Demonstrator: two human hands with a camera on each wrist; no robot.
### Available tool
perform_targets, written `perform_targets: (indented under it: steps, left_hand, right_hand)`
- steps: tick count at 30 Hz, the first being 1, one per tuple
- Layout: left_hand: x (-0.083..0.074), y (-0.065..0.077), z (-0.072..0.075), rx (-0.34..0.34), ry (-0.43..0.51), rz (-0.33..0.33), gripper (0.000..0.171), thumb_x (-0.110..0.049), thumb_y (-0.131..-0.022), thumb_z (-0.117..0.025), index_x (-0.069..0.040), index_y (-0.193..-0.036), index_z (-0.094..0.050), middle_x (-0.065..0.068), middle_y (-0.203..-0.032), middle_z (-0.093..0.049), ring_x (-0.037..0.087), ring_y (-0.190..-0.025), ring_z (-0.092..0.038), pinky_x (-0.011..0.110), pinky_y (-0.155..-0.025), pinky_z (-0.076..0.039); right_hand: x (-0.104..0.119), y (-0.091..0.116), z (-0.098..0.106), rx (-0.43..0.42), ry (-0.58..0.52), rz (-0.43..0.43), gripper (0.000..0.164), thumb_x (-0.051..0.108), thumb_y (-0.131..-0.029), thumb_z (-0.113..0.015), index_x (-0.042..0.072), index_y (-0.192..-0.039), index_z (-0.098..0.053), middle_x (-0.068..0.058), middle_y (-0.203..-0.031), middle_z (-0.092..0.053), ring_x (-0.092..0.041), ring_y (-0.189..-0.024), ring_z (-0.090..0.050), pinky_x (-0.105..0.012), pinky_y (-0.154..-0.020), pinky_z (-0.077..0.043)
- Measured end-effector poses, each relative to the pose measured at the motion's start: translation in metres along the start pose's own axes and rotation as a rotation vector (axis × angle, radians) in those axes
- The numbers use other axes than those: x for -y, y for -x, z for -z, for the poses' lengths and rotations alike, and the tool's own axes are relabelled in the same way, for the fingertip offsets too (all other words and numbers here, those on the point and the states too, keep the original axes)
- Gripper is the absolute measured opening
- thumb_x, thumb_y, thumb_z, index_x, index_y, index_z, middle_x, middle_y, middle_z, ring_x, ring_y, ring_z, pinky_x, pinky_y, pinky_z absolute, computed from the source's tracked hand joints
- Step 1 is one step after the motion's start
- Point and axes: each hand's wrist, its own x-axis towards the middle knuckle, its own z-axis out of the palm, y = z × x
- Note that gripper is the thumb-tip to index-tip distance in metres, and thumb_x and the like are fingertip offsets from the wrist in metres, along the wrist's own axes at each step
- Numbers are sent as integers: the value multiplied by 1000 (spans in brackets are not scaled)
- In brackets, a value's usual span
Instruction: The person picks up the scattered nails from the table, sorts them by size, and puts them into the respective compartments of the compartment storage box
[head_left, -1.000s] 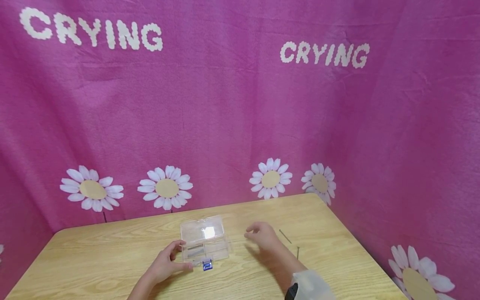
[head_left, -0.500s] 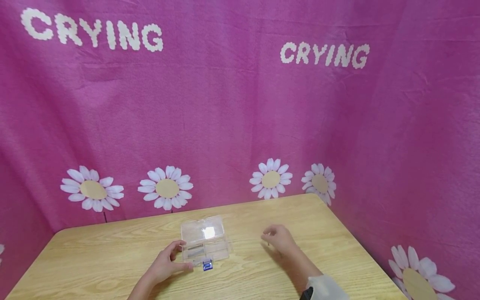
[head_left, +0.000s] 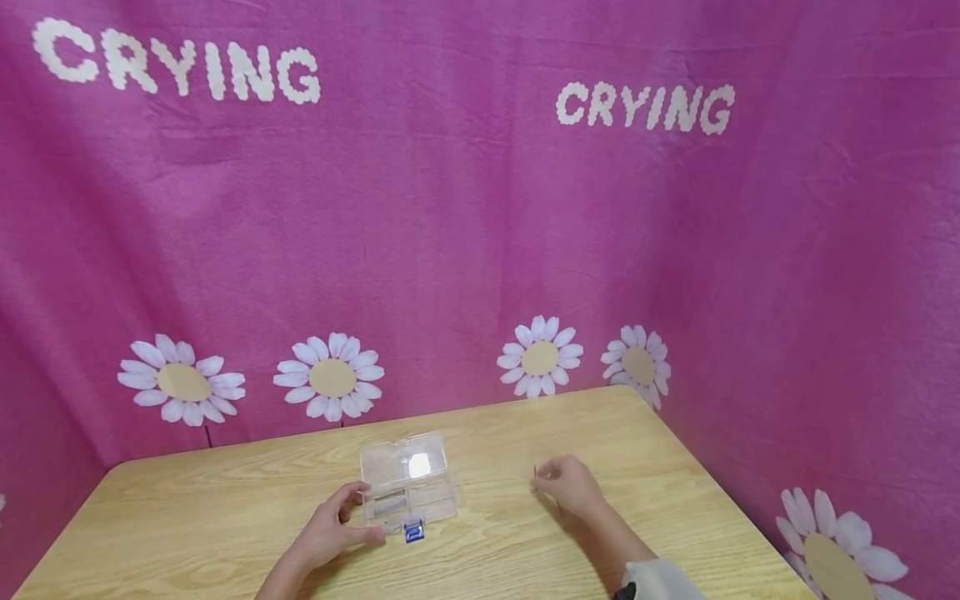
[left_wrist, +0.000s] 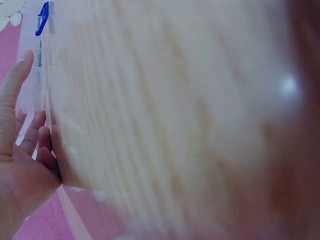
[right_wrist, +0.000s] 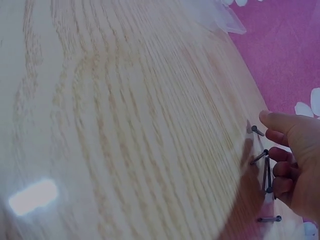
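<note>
A clear plastic compartment box lies on the table with its transparent lid raised and a blue latch at the front. Dark slender pieces rest in its left compartments. My left hand grips the box's left end, the thumb along the front edge and the fingers at the side. To the right of the box, my right hand pinches a nail between thumb and forefinger. Further nails are close to its curled fingers in the right wrist view; in the head view the hand hides them.
The wooden table has a rounded far right corner. A pink cloth with white daisies and lettering hangs behind it and at both sides.
My right hand has moved right, away from the box and over the nails, and a nail now shows at its fingertips. The left hand and the box have stayed put.
</note>
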Motion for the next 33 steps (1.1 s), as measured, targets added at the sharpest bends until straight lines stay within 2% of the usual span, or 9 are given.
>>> perform_targets:
  steps: [9, 16, 23, 28, 33]
  left_hand:
    - [0, 1, 1, 5, -3, 2, 69, -21, -63, -86, -8, -122, -52, 9, -110, -54, 18, -87, -39, 27, -71, -31]
    - [0, 0, 1, 2, -6, -4, 70, -21, -63, -87, -9, -122, -52, 8, -110, -55, 18, -87, -39, 27, -72, -31]
    - [1, 1, 0, -1, -5, -8, 68, -19, -63, -86, -9, -121, -53, 9, -110, -55, 17, -87, -39, 26, -72, -31]
    - [0, 1, 0, -8, -16, -15, 67, -17, -63, -86, -8, -121, -53, 9, -110, -56, 17, -86, -40, 25, -71, -32]
    - [0, 2, 0, -8, -1, -24, 66, -15, -64, -86, -8, -121, -53, 9, -109, -56, 17, -84, -41, 24, -69, -32]
  right_hand:
    - [-1, -1, 1, 62, 105, 8, 22, 24, -75, -75, 7, -87, -70, -6, -87, -69, -18, -78, -61, -40, -73, -50]
    - [-3, -2, -2, 38, 160, 18, 16, 22, -76, -74, 8, -83, -70, -5, -87, -68, -22, -83, -62, -42, -76, -50]
    - [-2, -2, -3, 21, 202, 14, 7, 17, -78, -69, 10, -79, -70, -3, -81, -66, -19, -78, -60, -39, -72, -49]
    - [-1, -1, -4, 6, 245, 18, 7, 14, -79, -66, 10, -81, -71, -3, -85, -65, -21, -82, -61, -40, -75, -49]
    - [0, -2, -5, -7, 235, 38, 8, 11, -78, -64, 8, -81, -70, -4, -82, -67, -22, -81, -63, -40, -74, -50]
